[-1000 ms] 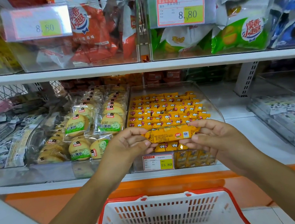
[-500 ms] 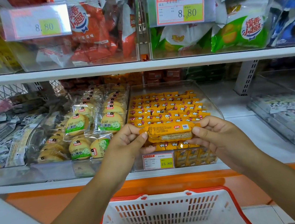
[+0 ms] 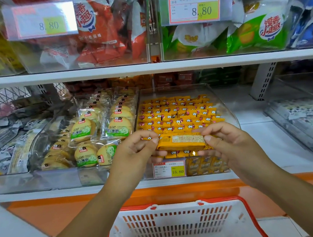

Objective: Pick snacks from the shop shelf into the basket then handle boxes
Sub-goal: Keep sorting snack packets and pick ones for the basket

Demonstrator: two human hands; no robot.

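Snack pack (image 3: 182, 141) pinched at ends by left hand (image 3: 134, 153), right hand (image 3: 229, 144); print unreadable; basket (image 3: 177, 209) cut off below.

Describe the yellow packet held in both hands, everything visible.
The yellow packet is an oblong, glossy, foil-like wrapper with a pale panel of fine print facing the camera. It is held level. The left hand pinches its left end, the right hand its right end, at the front of the clear bin of similar packets.

Bright even light, glare, curved edges
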